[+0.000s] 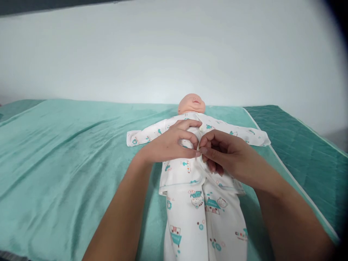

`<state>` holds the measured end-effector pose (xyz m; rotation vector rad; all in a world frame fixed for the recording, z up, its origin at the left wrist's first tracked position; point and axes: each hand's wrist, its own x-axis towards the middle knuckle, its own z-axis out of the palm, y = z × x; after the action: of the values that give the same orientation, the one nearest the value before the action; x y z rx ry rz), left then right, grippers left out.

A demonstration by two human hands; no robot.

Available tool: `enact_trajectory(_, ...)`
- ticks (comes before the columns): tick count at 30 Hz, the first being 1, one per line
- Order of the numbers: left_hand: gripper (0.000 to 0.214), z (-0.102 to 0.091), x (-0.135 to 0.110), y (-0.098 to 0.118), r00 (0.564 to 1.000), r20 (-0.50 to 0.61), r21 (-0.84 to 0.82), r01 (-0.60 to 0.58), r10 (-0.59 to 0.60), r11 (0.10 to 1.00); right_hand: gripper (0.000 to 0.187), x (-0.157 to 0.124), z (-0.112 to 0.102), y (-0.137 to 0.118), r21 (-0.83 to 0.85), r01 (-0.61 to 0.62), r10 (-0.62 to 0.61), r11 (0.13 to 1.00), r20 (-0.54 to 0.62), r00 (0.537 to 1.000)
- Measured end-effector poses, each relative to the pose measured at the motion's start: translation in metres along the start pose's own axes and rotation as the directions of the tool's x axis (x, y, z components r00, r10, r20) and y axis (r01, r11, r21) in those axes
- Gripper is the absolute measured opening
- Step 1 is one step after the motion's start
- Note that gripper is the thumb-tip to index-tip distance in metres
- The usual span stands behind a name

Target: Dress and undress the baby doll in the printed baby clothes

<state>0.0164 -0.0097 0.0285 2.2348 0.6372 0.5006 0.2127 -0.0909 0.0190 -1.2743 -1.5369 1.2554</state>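
Note:
A baby doll (pixel 191 103) lies on its back on a teal blanket (pixel 67 156), head away from me. It wears a white printed shirt (pixel 187 168) with sleeves spread sideways and matching trousers (pixel 206 224). My left hand (pixel 170 145) pinches the shirt's front edge at the chest, fingers curled. My right hand (pixel 225 152) meets it from the right, fingertips pressed on the same front opening. One small button (pixel 201 127) shows just above my fingers.
The teal blanket covers a wide flat bed. A darker green quilted surface (pixel 299 152) lies along the right side. A plain white wall (pixel 174 50) stands behind the doll's head.

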Motion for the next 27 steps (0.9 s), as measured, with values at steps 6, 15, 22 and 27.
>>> enact_trajectory(6, 0.008, -0.0012, 0.0003, -0.0023, 1.0, 0.001, -0.063, 0.0, 0.0, 0.998, 0.013, 0.0002, -0.0007, -0.0021, 0.01, -0.035, 0.035, 0.999, -0.004, 0.999)
enact_trajectory(15, 0.006, -0.003, -0.0003, -0.0036, 1.0, 0.01, -0.088, 0.022, -0.021, 0.996, 0.024, -0.0021, -0.0078, -0.0011, -0.04, -0.115, 0.116, 0.993, 0.034, 0.993)
enact_trajectory(22, 0.004, -0.0023, -0.001, -0.0018, 0.999, -0.002, -0.087, 0.033, -0.033, 0.996, 0.018, -0.0017, -0.0071, -0.0008, -0.077, -0.173, 0.174, 0.982, 0.018, 0.985)
enact_trajectory(27, 0.005, -0.0018, -0.0008, -0.001, 0.999, -0.006, -0.099, 0.041, -0.042, 0.994, 0.017, -0.002, -0.005, -0.0037, -0.069, -0.177, 0.179, 0.982, 0.02, 0.984)
